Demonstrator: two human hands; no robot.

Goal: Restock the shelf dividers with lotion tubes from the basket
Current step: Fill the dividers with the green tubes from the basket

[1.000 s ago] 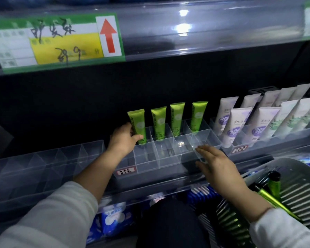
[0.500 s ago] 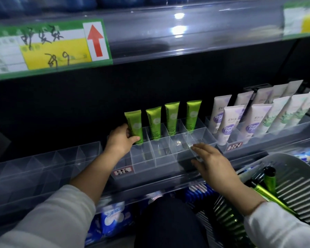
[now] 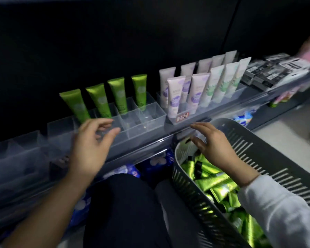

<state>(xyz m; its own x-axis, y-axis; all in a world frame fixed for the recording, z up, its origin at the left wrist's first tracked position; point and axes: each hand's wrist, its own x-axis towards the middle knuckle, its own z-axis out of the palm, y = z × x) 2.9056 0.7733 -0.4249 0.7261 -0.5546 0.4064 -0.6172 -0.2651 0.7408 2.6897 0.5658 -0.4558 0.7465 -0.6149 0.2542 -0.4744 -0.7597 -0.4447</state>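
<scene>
- The right hand (image 3: 213,145) hovers over the basket (image 3: 268,145), fingers spread and relaxed, holding nothing; it sits just above the loose tubes (image 3: 215,183) heaped inside, apparently not touching them.
- The left hand (image 3: 89,142) is at the front of the dividers (image 3: 150,116), fingers loosely curled, thumb apart, empty; whether it touches the clear wall I cannot tell.
- Four standing tubes (image 3: 118,95) fill the back row, caps down, leaning back; the cells in front of them look empty.
- The step in hand is probably the pick from the basket; take a tube lying on top, since digging would drag its neighbours.
- Pinch it across the body near the cap; the foil looks slick, so a tip grip may slip.
- Turn it cap down with the label forward, to match the row; lower it into a front cell, one per cell.
- Let the left hand steady the light dividers; come in from above, clear of the standing row.
- The pale tubes (image 3: 175,93) to the right are another product; keep green ones out of there.
</scene>
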